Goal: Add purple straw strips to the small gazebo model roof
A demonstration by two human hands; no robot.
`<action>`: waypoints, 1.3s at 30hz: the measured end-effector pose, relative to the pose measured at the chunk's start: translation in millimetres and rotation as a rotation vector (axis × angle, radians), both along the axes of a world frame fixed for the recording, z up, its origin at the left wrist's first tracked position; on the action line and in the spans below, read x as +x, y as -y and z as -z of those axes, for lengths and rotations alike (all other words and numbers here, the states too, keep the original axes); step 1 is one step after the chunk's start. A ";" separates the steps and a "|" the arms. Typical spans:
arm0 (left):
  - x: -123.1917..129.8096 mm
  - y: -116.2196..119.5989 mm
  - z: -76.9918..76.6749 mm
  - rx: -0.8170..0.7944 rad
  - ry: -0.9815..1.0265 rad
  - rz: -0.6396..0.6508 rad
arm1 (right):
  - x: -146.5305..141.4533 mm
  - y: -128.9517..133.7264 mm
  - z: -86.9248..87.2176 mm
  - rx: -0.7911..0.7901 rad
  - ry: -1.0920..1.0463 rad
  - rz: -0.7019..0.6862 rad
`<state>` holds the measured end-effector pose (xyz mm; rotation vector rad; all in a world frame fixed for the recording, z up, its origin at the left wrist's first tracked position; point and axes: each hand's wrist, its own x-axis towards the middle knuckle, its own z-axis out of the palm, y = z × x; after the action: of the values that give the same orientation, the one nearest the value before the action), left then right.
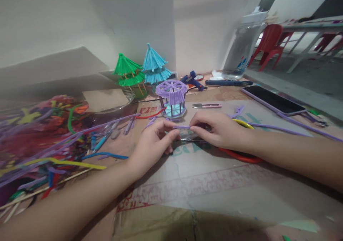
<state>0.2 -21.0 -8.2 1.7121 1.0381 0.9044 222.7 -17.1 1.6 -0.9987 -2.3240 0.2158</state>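
Note:
Between my two hands a short purple pipe cleaner (pixel 182 127) is stretched level, just above the cardboard. My left hand (pixel 158 139) pinches its left end between thumb and fingers. The right end sits in the closed fingertips of my right hand (pixel 214 128). Right behind them stands a small purple pavilion model (pixel 172 96) with a spoked round top, dark posts and a light blue base; purple strips hang over part of its rim. Pink-handled thread snips (pixel 207 106) lie to the right of the model. Something dark and shiny under my fingers is partly hidden.
Green (pixel 127 71) and blue (pixel 155 65) tiered-roof models stand at the back, near a blue glue gun (pixel 193 80). A phone (pixel 273 99), a box cutter (pixel 227 83) and a large clear bottle (pixel 242 46) are at right. Pipe cleaners and sticks crowd the left around a pen (pixel 100 143).

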 end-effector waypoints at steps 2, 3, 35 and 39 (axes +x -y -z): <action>0.1 -0.8 0.3 0.016 -0.017 -0.006 | 0.0 -0.6 0.1 -0.002 -0.005 0.002; 0.2 -1.1 0.2 0.026 -0.020 -0.005 | 0.1 -0.6 -0.1 0.002 0.000 -0.004; 2.6 -3.9 -6.6 -0.080 -0.046 0.100 | -8.6 6.9 0.1 0.041 -0.062 -0.043; 2.8 -4.0 -6.9 -0.086 -0.050 0.104 | -8.5 6.7 0.2 0.033 -0.053 -0.039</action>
<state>3.0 -17.0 -1.3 1.7072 0.9968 0.7442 214.2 -23.9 1.5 -0.9208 -2.2930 0.2164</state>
